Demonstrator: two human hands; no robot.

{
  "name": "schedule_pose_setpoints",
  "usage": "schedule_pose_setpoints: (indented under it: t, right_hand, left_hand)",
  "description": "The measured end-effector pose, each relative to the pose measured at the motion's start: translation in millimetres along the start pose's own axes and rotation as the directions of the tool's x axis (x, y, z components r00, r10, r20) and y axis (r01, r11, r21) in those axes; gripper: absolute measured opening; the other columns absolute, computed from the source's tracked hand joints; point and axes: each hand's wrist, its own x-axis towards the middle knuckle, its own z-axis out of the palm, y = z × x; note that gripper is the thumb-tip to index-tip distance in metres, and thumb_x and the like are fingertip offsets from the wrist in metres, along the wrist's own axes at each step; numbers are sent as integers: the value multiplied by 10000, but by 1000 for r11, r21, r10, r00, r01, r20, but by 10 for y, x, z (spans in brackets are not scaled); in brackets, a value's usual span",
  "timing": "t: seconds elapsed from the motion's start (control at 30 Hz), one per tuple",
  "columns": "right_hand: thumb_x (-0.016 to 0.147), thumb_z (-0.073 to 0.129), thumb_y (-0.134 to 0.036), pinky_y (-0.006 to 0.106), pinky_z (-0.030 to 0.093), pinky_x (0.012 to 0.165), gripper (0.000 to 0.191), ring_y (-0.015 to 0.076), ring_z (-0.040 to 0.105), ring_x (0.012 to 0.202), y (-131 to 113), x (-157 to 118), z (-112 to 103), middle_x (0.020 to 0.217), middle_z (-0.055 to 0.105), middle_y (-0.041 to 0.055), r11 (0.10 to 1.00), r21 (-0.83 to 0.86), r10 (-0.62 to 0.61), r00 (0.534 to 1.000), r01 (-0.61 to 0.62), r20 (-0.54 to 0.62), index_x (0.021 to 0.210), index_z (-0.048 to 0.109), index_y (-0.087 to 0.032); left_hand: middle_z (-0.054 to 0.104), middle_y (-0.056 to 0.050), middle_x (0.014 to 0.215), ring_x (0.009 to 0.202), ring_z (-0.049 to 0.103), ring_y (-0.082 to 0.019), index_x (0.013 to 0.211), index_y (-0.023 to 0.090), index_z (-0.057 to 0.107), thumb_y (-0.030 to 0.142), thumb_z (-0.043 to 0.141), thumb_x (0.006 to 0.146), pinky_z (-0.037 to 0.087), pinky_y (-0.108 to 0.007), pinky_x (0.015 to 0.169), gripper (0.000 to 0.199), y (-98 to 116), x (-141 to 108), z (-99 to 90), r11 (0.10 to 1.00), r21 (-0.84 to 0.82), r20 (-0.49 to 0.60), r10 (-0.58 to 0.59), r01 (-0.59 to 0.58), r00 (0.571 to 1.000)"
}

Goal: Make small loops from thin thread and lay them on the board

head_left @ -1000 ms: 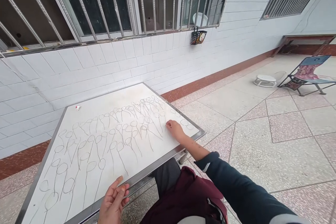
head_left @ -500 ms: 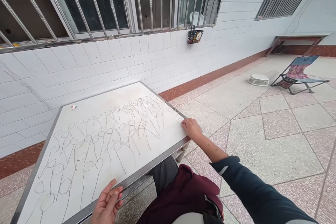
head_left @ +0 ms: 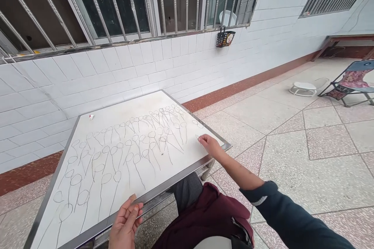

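Observation:
Rows of thin dark wire-like strands (head_left: 108,179), each with a round loop at one end and a tail, lie across the white tabletop (head_left: 117,103). My right hand (head_left: 209,144) hovers low over the table's right part, thumb and fingers pinched on a thin loop (head_left: 196,137). Two small loops (head_left: 198,124) lie just beyond it, near the right edge. At the near metal edge, my left hand (head_left: 126,218) has its thumb pressed against its fingers. Whether anything thin is between them I cannot make out.
A small red-and-white object (head_left: 91,117) lies at the table's far left corner. The table's grey metal rim (head_left: 163,190) runs along my lap. Beyond stand a tiled wall (head_left: 140,64), a small hanging basket (head_left: 225,39), a white stool (head_left: 302,88) and a folding chair (head_left: 352,79).
My right hand has moved from the table's right edge inward over the tabletop, carrying the thin loop. My left hand stays by the near edge. The view has turned slightly left.

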Motion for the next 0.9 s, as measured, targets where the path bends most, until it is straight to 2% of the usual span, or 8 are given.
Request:
schedule_pose_setpoints:
  t: [0.1, 0.2, 0.27, 0.33, 0.4, 0.63, 0.73, 0.9]
  right_hand:
    - [868, 456, -506, 246, 402, 595, 342, 122, 479, 656, -290, -297, 283, 759, 530, 25, 966, 257, -44, 980, -8, 193, 778, 512, -181]
    - [833, 530, -542, 213, 381, 562, 356, 93, 464, 651, -602, -645, 556, 827, 536, 26, 887, 454, -114, 916, -81, 385, 803, 526, -187]
    - [785, 668, -434, 186, 347, 539, 288, 73, 442, 651, -787, -851, 690, 830, 514, 12, 625, 681, -177, 780, -382, 600, 794, 534, -179]
    - [749, 737, -330, 173, 327, 521, 249, 60, 428, 638, -932, -1009, 787, 804, 504, -4, 416, 684, -223, 662, -599, 715, 784, 549, -171]
    - [733, 760, -281, 171, 323, 518, 232, 56, 430, 634, -1030, -1121, 861, 792, 513, -10, 339, 637, -220, 600, -692, 769, 779, 565, -163]
    - [734, 762, -292, 170, 309, 517, 229, 54, 433, 628, -1126, -1339, 1029, 783, 533, -2, 380, 605, -198, 578, -699, 792, 750, 589, -143]
    - [764, 723, -374, 184, 333, 546, 251, 67, 444, 637, -1137, -1388, 1029, 796, 531, 4, 465, 599, -214, 575, -651, 790, 775, 601, -155]
    - [799, 651, -476, 217, 349, 611, 305, 93, 462, 681, -1146, -1397, 960, 810, 540, 5, 644, 618, -273, 618, -452, 737, 869, 621, -181]
  left_hand:
    - [689, -69, 916, 763, 611, -147, 1132, 173, 590, 290, 796, 636, 499, -242, 656, 550, 25, -46, 112, 996, 2, 57, 86, -86, 995]
    - [681, -64, 897, 777, 598, -144, 1137, 168, 585, 313, 750, 693, 478, -247, 670, 495, 128, -146, 307, 984, 36, 175, 166, -174, 971]
    - [673, -65, 921, 800, 601, -152, 1152, 181, 580, 309, 729, 713, 472, -263, 693, 481, 222, -215, 450, 978, 26, 220, 197, -208, 955]
    - [664, -69, 931, 824, 602, -163, 1165, 186, 570, 306, 726, 716, 471, -278, 713, 490, 307, -271, 564, 971, -8, 226, 235, -239, 945]
    - [655, -66, 943, 855, 599, -169, 1175, 196, 563, 295, 722, 722, 467, -280, 724, 490, 359, -316, 628, 958, -74, 218, 286, -276, 933]
    - [615, -7, 797, 748, 571, -118, 1099, 176, 618, 239, 722, 723, 448, -242, 695, 395, 365, -392, 546, 925, -186, 152, 360, -331, 921]
    - [591, 18, 734, 672, 558, -105, 1085, 175, 627, 247, 725, 714, 454, -256, 695, 390, 400, -418, 476, 925, -154, 130, 367, -347, 921]
    - [569, 46, 663, 622, 558, -103, 1102, 192, 620, 268, 726, 701, 460, -249, 661, 422, 497, -470, 396, 916, -15, 95, 401, -401, 911]
